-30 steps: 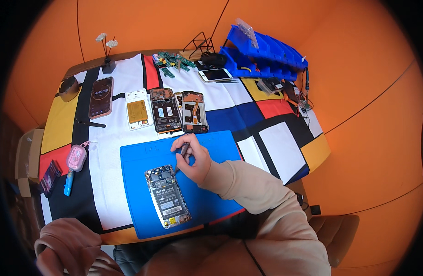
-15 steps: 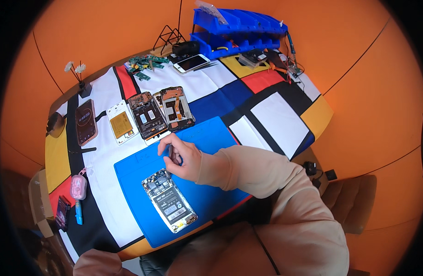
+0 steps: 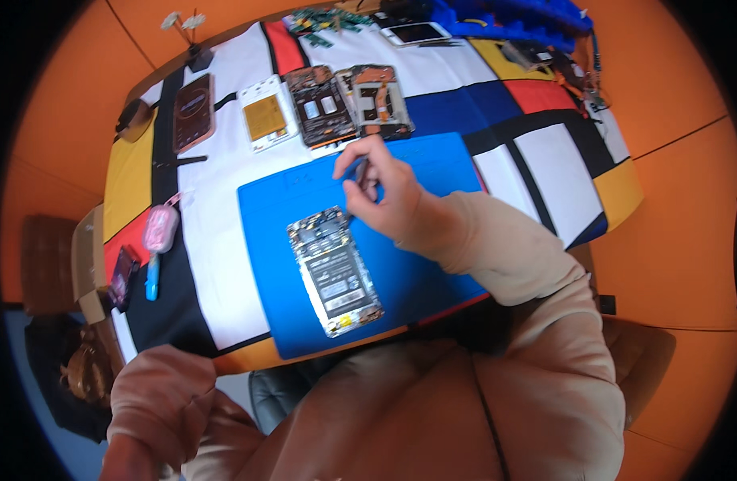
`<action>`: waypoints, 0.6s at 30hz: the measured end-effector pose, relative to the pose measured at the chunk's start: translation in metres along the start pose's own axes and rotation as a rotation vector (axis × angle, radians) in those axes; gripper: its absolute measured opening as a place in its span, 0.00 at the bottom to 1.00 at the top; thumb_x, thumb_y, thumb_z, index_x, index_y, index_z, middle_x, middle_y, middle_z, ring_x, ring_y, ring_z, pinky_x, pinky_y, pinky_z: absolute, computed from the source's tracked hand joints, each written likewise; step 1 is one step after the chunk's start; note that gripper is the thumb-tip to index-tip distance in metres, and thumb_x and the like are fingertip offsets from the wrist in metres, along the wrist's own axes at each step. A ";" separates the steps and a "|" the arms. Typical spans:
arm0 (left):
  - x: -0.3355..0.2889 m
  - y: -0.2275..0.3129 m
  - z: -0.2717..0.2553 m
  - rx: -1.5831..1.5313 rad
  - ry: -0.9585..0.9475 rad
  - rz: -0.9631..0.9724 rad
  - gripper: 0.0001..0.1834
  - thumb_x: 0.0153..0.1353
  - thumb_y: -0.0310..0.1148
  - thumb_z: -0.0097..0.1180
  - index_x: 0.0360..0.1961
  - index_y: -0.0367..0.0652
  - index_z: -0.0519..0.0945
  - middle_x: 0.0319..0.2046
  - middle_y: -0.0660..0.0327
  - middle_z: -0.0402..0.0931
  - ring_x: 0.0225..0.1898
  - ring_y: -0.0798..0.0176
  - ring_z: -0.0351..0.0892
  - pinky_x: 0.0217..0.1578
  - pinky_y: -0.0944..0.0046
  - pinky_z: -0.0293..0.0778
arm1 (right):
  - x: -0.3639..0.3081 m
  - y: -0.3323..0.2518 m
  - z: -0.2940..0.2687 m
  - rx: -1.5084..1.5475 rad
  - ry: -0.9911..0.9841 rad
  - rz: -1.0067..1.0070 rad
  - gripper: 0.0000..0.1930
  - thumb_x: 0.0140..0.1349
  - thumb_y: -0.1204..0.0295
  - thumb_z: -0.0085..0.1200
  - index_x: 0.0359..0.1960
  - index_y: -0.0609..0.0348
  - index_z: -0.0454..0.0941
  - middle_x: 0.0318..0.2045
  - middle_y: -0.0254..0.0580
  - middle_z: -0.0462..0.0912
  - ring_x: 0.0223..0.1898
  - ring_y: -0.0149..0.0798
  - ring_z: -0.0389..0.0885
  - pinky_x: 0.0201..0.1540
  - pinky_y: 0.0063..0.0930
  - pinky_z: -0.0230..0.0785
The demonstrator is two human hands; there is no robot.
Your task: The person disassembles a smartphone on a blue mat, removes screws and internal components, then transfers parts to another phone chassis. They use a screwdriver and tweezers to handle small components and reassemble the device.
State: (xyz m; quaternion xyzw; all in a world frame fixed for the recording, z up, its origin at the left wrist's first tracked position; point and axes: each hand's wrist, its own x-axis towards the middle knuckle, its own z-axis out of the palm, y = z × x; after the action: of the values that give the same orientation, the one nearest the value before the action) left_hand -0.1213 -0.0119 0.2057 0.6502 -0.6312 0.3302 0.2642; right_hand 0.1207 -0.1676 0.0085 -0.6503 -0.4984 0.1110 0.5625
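My right hand [image 3: 388,188] is raised over the blue work mat [image 3: 432,240], its fingers curled in. A small dark thing shows between the curled fingers, too covered to name. Just below the hand lies an opened phone [image 3: 336,276] on the mat, its circuit board uppermost and its dark battery exposed. Of my left arm only the sleeve [image 3: 164,393] shows at the lower left, beside the table's near edge. The left hand itself cannot be seen.
Opened phones [image 3: 320,108] lie beyond the mat, beside a white phone back with a yellow battery [image 3: 264,118]. A phone with a lit screen [image 3: 193,114] and a pink case [image 3: 160,229] are at the left. Blue bins [image 3: 512,24] and green circuit boards [image 3: 328,22] stand farther back.
The view has shifted, so the table sits higher in the picture and more to the right. My right hand stays curled above the opened phone. More of my left sleeve shows.
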 end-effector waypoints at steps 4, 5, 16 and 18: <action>0.014 0.009 -0.009 0.149 -0.049 -0.490 0.12 0.60 0.39 0.53 0.23 0.47 0.80 0.27 0.54 0.84 0.22 0.64 0.75 0.25 0.66 0.64 | 0.001 -0.003 0.002 0.110 -0.018 0.024 0.18 0.62 0.84 0.52 0.51 0.59 0.63 0.30 0.33 0.76 0.23 0.17 0.67 0.25 0.13 0.58; 0.014 0.006 -0.017 0.069 -0.110 -0.530 0.26 0.71 0.54 0.42 0.26 0.50 0.82 0.36 0.54 0.86 0.27 0.58 0.79 0.25 0.66 0.68 | 0.001 -0.004 0.003 0.155 0.018 0.018 0.19 0.62 0.83 0.52 0.53 0.60 0.62 0.31 0.33 0.77 0.24 0.17 0.69 0.25 0.12 0.57; -0.116 -0.113 0.058 -0.110 0.259 -1.599 0.24 0.72 0.41 0.47 0.23 0.35 0.80 0.17 0.64 0.76 0.18 0.74 0.70 0.22 0.73 0.65 | 0.004 0.003 0.004 0.094 -0.012 0.113 0.17 0.62 0.78 0.56 0.53 0.57 0.71 0.11 0.27 0.67 0.15 0.19 0.62 0.19 0.19 0.55; -0.141 -0.109 0.079 -0.166 0.278 -1.710 0.24 0.71 0.42 0.49 0.22 0.35 0.80 0.15 0.65 0.74 0.18 0.76 0.69 0.21 0.74 0.63 | 0.004 0.006 0.003 0.175 -0.067 0.221 0.08 0.65 0.78 0.54 0.45 0.60 0.74 0.16 0.25 0.72 0.20 0.16 0.64 0.23 0.14 0.52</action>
State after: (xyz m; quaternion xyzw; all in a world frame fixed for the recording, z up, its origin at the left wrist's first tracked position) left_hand -0.0030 0.0264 0.0553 0.8337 0.0894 0.0481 0.5428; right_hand 0.1235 -0.1616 0.0040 -0.6457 -0.4308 0.2368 0.5843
